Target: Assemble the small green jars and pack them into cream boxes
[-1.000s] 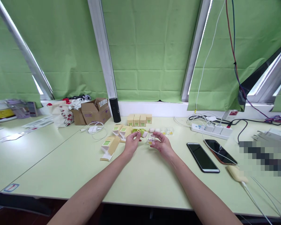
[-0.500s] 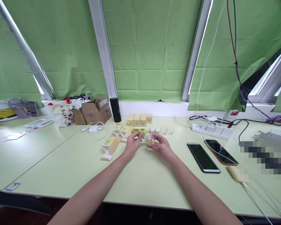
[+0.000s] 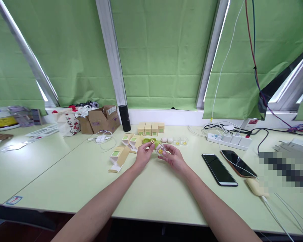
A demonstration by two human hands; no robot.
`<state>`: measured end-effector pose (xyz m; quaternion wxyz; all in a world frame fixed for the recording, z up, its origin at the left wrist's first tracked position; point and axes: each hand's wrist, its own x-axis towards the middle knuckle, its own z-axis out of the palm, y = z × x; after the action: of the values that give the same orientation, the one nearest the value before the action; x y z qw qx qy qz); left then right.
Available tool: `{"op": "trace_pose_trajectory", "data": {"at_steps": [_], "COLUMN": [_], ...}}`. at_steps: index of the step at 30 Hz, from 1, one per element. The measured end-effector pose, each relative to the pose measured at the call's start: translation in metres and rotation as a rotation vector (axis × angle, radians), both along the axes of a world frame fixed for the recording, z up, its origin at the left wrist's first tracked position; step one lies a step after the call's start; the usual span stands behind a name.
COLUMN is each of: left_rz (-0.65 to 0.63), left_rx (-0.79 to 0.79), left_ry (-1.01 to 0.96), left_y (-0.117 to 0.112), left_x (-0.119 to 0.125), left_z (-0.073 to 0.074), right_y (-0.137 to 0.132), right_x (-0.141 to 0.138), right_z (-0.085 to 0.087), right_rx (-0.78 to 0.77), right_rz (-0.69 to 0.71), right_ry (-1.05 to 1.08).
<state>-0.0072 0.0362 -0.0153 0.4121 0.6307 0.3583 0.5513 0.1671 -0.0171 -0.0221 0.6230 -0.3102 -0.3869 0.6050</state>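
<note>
While both meet at frame centre above the worktop [image 3: 154,191], the left hand [image 3: 143,156] has its grip pinched on a green piece [image 3: 157,144] and the right hand [image 3: 173,158] has its grip clamped on a clear case [image 3: 161,151]. Above them, four boxes [image 3: 150,128] bear green labels, print too small to read.

no words or numbers can be read. the cardboard box [image 3: 104,123] carries a white label and purple print, both too small. the small boxes [image 3: 150,129] show plain green squares. a sticker [image 3: 13,200] at the table [image 3: 154,191] corner has a red mark, illegible.
</note>
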Motion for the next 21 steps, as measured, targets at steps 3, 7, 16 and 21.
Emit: {"op": "trace_pose_trajectory", "data": {"at_steps": [3, 7, 16, 21], "left_rz": [0.006, 0.011, 0.004, -0.015], "left_rx": [0.007, 0.02, 0.022, 0.018], "left_ry": [0.008, 0.022, 0.034, 0.037], "left_y": [0.0, 0.0012, -0.0002, -0.0014], "left_x": [0.0001, -0.0008, -0.0011, -0.0021], "left_z": [-0.0001, -0.0019, -0.0019, -0.0022], "right_y": [-0.0004, -0.001, -0.0009, -0.0013], "right_x": [-0.0006, -0.0009, 0.0008, 0.0008], "right_z": [0.0015, 0.0022, 0.0015, 0.0016], "right_rx": [-0.005, -0.003, 0.019, 0.021], "right_rz": [-0.008, -0.006, 0.001, 0.0], "right_ry": [0.009, 0.011, 0.001, -0.008]}}
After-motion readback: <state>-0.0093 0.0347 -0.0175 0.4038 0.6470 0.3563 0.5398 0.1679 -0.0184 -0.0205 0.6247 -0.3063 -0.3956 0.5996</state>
